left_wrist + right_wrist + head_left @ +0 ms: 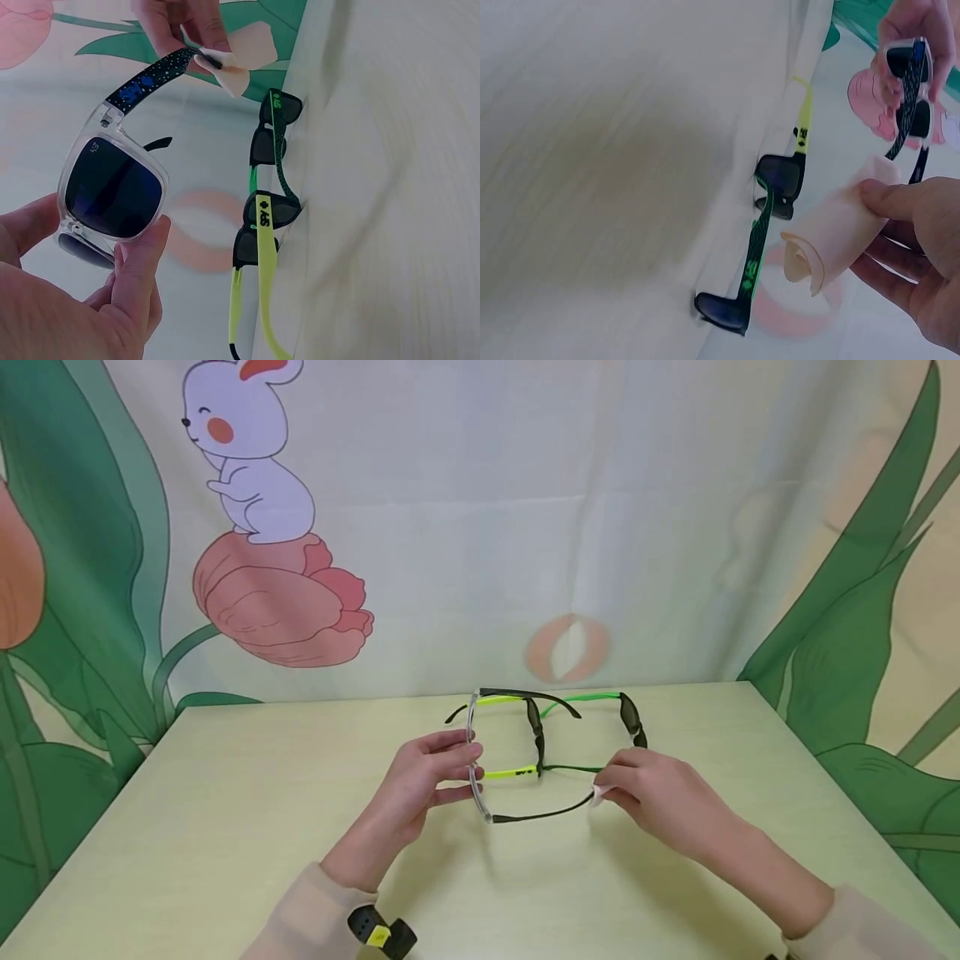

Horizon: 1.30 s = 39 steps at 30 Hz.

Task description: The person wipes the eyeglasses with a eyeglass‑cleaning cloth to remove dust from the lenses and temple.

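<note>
Sunglasses with a clear frame and dark speckled temples (116, 187) are held above the table by my left hand (420, 777), its fingers and thumb gripping the front of the frame. My right hand (667, 789) pinches a pale cloth (844, 225) around the tip of the near temple (534, 816). That tip goes into the cloth's fold in the left wrist view. The other temple points away from me, with its tip free. Behind the held pair, sunglasses with yellow temples (513, 773) and sunglasses with green temples (630, 714) stand on the table.
The pale table (247, 810) ends at the back against a hanging cloth backdrop (450, 527) printed with a rabbit, flowers and leaves. The two standing pairs sit side by side near that back edge, close beyond my hands. A black band with a yellow part (381, 935) is at my left sleeve.
</note>
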### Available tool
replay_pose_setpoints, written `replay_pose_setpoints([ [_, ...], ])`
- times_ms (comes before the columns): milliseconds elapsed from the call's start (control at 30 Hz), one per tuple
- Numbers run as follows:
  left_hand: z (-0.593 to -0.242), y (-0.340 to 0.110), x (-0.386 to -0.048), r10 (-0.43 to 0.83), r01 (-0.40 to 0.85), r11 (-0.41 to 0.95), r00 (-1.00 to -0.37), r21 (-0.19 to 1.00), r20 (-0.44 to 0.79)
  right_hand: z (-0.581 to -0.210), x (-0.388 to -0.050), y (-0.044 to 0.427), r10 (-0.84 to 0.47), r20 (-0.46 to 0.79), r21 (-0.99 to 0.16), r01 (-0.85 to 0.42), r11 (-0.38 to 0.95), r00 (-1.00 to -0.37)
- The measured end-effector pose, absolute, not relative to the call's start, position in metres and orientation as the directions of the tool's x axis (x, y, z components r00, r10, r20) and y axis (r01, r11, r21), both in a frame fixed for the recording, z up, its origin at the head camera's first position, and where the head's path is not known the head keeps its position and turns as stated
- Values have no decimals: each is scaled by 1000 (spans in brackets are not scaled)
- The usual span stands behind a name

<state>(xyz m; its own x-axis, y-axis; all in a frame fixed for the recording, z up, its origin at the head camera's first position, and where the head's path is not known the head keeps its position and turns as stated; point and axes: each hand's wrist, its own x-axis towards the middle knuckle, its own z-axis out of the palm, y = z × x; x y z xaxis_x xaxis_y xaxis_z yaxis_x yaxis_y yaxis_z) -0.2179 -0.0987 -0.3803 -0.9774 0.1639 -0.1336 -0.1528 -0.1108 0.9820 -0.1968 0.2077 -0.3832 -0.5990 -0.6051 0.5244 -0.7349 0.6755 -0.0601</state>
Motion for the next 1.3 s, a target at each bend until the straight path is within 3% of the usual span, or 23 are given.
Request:
replay_pose_setpoints([
  [167,-379,-100,-219,163,-150,-112,-978,982,-131,-377,-211,221,-540,519,-116,-681,723,-662],
  [500,-380,-95,-216,189,-143,-111,-975,983,-120,-364,-234,228,-345,431,-399,-520,755,-833],
  [867,-383,-81,-211,224,-169,-104,-964,980,-142,-365,-240,216,-316,419,-502,-507,700,-851],
  [1300,-380,-73,-204,269,-140,-86,-957,986,-112,-361,-237,203,-347,424,-462,-530,711,-836],
])
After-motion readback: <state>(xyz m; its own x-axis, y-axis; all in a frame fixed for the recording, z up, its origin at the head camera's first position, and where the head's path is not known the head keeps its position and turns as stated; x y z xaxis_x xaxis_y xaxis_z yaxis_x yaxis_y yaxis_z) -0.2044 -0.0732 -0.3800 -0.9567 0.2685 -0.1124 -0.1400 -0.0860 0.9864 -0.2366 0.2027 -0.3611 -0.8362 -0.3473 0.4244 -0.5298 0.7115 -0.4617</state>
